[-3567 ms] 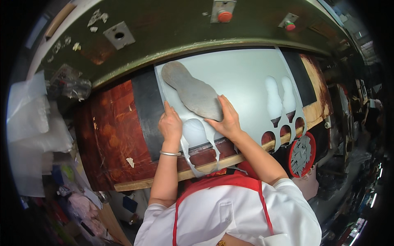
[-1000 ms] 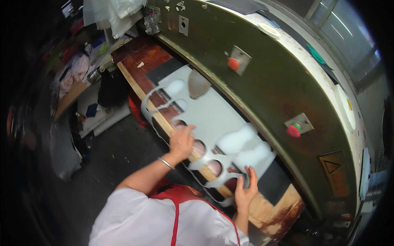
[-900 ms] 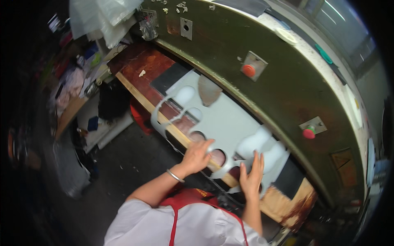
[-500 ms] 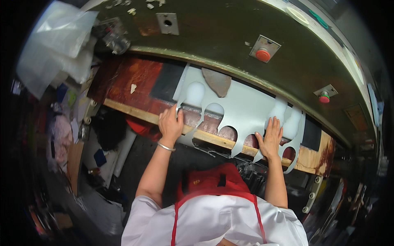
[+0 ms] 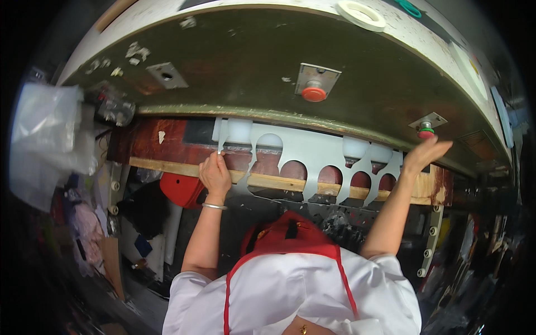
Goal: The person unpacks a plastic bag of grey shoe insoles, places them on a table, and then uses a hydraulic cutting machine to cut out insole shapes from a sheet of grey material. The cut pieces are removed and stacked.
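A pale grey sheet with rounded cut-outs lies on the board under the machine's front, its scalloped edge hanging over the near wooden strip. At the sheet's left end, my left hand has its fingers closed on the narrow edge strip. My right hand is raised off the sheet at the right, fingers stretched out and holding nothing. It overlaps the lower side of a push button with a green ring; whether it touches the button I cannot tell. White translucent pieces show beside the cut-outs.
The dark green machine front spans above the board and carries a red mushroom button. On its top ledge lies a roll of tape. Clear plastic bags hang at the left. A red stool-like object stands below the board.
My right hand has left the sheet and moved right and up to the green-ringed button. My left hand has closed at the sheet's left edge. The brown piece on the sheet is no longer visible.
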Motion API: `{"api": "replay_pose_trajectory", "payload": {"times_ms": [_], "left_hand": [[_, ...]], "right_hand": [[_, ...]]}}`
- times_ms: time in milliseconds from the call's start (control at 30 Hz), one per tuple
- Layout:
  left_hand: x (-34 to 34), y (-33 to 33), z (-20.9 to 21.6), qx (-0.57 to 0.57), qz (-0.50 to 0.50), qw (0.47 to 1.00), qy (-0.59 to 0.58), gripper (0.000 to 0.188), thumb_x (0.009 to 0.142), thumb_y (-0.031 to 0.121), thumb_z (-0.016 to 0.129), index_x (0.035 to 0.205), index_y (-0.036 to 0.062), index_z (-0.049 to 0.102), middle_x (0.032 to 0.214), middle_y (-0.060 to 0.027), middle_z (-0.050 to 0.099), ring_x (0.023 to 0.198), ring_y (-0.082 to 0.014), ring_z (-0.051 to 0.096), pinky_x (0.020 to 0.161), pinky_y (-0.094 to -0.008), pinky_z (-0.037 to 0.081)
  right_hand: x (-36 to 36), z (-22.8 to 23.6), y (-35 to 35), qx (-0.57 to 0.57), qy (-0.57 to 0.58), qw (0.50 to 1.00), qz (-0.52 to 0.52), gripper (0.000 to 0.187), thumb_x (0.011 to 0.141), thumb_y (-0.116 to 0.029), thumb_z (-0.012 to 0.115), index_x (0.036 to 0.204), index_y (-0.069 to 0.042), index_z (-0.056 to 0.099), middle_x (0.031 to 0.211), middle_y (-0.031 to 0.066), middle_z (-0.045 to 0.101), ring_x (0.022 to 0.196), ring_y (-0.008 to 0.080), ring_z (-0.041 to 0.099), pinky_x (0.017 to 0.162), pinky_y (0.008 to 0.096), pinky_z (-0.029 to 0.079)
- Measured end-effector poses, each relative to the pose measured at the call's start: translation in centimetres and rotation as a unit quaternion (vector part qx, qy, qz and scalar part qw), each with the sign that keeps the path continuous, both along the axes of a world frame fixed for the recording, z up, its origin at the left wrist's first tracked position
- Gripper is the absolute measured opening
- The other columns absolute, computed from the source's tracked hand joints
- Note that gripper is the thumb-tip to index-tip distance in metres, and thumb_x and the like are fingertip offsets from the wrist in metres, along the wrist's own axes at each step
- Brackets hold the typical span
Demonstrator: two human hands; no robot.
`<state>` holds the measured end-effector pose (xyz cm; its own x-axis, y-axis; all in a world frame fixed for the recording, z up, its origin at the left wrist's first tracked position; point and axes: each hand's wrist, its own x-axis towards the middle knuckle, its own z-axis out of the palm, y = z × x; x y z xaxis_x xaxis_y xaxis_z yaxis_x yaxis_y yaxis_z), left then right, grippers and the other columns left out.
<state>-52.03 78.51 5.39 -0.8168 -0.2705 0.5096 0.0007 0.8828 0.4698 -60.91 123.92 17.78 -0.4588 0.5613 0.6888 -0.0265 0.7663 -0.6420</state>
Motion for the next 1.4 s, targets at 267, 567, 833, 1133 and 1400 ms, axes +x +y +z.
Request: {"api": "replay_pose_trajectory", "payload": {"times_ms": [267,567,833,1133,1400], "left_hand": [[-3.3,-0.8,0.5,-0.007,-0.029,0.999,-0.026,0.023,0.093,0.015,0.043,0.093,0.0051,0.063,0.077,-0.0129,0.062,0.071,-0.0323,0.057,0.064,-0.0409,0.039],[-2.9,-0.7,1.1,-0.019,-0.008,0.998,-0.053,0.020,0.095,0.017,0.046,0.096,0.0072,0.063,0.082,-0.0127,0.064,0.078,-0.0318,0.058,0.072,-0.0417,0.041],[-0.1,-1.2,0.4,0.127,-0.043,0.987,-0.085,0.016,0.093,0.016,0.052,0.089,0.0045,0.062,0.077,-0.0161,0.061,0.075,-0.0363,0.055,0.070,-0.0440,0.041],[10.4,-2.1,2.6,0.159,-0.021,0.957,-0.242,0.026,0.095,0.027,0.047,0.094,0.0055,0.061,0.067,-0.0160,0.062,0.067,-0.0376,0.060,0.065,-0.0476,0.044],[19.8,-1.7,2.3,-0.031,0.018,0.971,-0.238,0.022,0.094,0.023,0.050,0.084,0.0040,0.058,0.066,-0.0202,0.060,0.061,-0.0393,0.058,0.058,-0.0483,0.042]], "right_hand": [[-4.0,0.0,-0.1,0.036,0.052,0.998,0.007,0.089,0.094,-0.057,0.038,0.144,0.011,0.007,0.150,0.0307,0.005,0.141,0.0406,0.006,0.115,0.0486,0.006],[8.0,-4.8,-6.4,-0.087,-0.207,0.944,0.241,0.065,0.086,-0.015,0.059,0.140,0.006,0.029,0.141,0.0270,0.036,0.131,0.0387,0.037,0.110,0.0469,0.026],[15.1,-9.7,-8.2,0.137,-0.303,0.900,0.281,0.056,0.082,-0.016,0.066,0.130,0.003,0.045,0.126,0.0221,0.053,0.117,0.0382,0.049,0.102,0.0450,0.035],[13.8,-5.7,-13.9,-0.095,-0.156,0.930,0.318,0.050,0.079,-0.007,0.067,0.125,0.001,0.050,0.114,0.0162,0.057,0.108,0.0299,0.054,0.094,0.0392,0.043],[13.9,-7.5,-29.4,0.067,-0.303,0.845,0.435,0.099,0.059,-0.020,0.083,0.142,-0.007,0.031,0.132,0.0374,0.030,0.128,0.0537,0.024,0.107,0.0535,0.029]]}}
